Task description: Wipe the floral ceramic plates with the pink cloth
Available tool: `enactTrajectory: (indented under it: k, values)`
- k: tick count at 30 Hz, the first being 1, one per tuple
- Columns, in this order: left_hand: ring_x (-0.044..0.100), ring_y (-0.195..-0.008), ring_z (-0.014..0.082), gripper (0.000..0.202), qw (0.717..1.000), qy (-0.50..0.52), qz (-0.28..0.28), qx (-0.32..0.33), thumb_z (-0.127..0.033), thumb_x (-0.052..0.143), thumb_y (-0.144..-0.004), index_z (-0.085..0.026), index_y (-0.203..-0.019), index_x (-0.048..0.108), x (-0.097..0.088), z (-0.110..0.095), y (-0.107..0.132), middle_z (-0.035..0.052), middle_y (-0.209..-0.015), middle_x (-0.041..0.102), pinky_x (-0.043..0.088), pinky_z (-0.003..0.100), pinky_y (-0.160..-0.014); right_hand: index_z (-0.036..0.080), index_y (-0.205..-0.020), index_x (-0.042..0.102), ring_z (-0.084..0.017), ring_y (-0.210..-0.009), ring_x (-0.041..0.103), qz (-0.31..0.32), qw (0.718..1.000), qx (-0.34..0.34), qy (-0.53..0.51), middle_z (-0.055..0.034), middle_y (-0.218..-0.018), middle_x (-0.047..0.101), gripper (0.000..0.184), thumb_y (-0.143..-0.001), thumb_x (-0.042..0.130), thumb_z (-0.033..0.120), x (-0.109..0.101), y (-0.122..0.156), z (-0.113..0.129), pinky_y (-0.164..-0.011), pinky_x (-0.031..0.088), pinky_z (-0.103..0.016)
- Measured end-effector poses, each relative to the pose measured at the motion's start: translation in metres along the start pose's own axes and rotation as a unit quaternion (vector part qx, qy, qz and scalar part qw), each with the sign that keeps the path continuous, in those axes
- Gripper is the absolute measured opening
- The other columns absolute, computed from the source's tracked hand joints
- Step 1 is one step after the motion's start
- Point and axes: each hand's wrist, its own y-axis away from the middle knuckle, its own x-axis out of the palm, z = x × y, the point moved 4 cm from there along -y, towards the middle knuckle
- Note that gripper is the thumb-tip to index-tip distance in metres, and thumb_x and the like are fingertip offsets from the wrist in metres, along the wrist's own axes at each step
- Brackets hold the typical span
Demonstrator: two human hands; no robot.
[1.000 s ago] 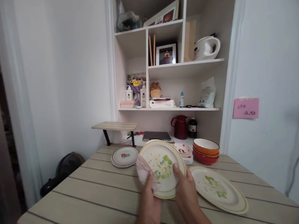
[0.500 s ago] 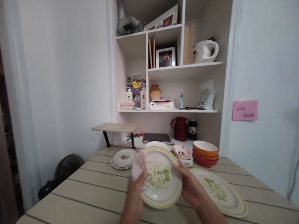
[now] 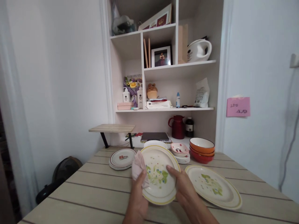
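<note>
A cream plate (image 3: 160,189) with a yellow rim and green leaf print is held up, tilted towards me, over the table. My left hand (image 3: 138,196) grips its left edge through a pale pink cloth (image 3: 139,169), thumb on the front. On the right edge my right hand (image 3: 183,186) is closed, its thumb lying on the plate's face and its fingers hidden behind. A larger oval plate (image 3: 213,188) of the same pattern lies flat on the table, just right of my right hand.
Behind the held plate stand a white dish (image 3: 155,143), small pink bowls on stacked dishes (image 3: 179,149) and orange and red bowls (image 3: 202,151). Stacked plates (image 3: 122,158) lie at left, near a small wooden stand (image 3: 112,128). A red jug (image 3: 177,127) stands at the back.
My right thumb has moved from the plate's rim inwards onto its face. The view has shifted slightly, so the surroundings appear further left. The left hand keeps its hold with the cloth.
</note>
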Motion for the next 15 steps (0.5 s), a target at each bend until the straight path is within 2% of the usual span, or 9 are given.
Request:
enactTrajectory:
  k: [4, 8, 12, 15]
  values:
    - [0.057, -0.118, 0.0322, 0.062, 0.998, 0.054, 0.008, -0.029, -0.024, 0.064, -0.08, -0.019, -0.139, 0.045, 0.0, 0.02, -0.001, 0.0156, -0.124, 0.065, 0.042, 0.049, -0.104, 0.012, -0.127, 0.055, -0.03, -0.078, 0.072, -0.047, 0.997, -0.059, -0.034, -0.011, -0.087, 0.077, 0.073, -0.061, 0.081, 0.029, 0.001, 0.0, -0.012, -0.078, 0.057, -0.046]
    - [0.056, -0.12, 0.0302, 0.061, 0.997, 0.069, 0.02, -0.019, -0.019, 0.063, -0.081, -0.019, -0.139, 0.045, 0.002, 0.023, -0.001, 0.014, -0.125, 0.065, 0.042, 0.046, -0.106, 0.016, -0.129, 0.054, -0.029, -0.084, 0.072, -0.044, 0.994, -0.082, -0.059, -0.0096, -0.094, 0.076, 0.068, -0.067, 0.078, 0.034, 0.006, 0.004, -0.022, -0.082, 0.056, -0.046]
    - [0.06, -0.115, 0.0305, 0.063, 0.999, 0.019, -0.034, 0.017, -0.015, 0.069, -0.075, -0.017, -0.135, 0.049, -0.002, 0.012, 0.0, 0.014, -0.119, 0.069, 0.046, 0.045, -0.102, 0.01, -0.119, 0.06, -0.03, -0.089, 0.071, 0.011, 0.999, -0.007, -0.051, -0.013, -0.096, 0.076, 0.056, -0.068, 0.077, 0.028, 0.01, 0.003, -0.02, -0.087, 0.054, -0.045]
    - [0.063, -0.11, 0.0323, 0.064, 0.998, -0.029, -0.037, 0.047, -0.015, 0.072, -0.072, -0.014, -0.133, 0.051, -0.002, -0.002, 0.001, 0.0146, -0.113, 0.071, 0.049, 0.046, -0.098, 0.009, -0.115, 0.062, -0.029, -0.09, 0.071, 0.039, 0.998, 0.052, -0.027, -0.0144, -0.099, 0.075, 0.052, -0.068, 0.076, 0.027, 0.006, 0.001, -0.006, -0.088, 0.052, -0.043]
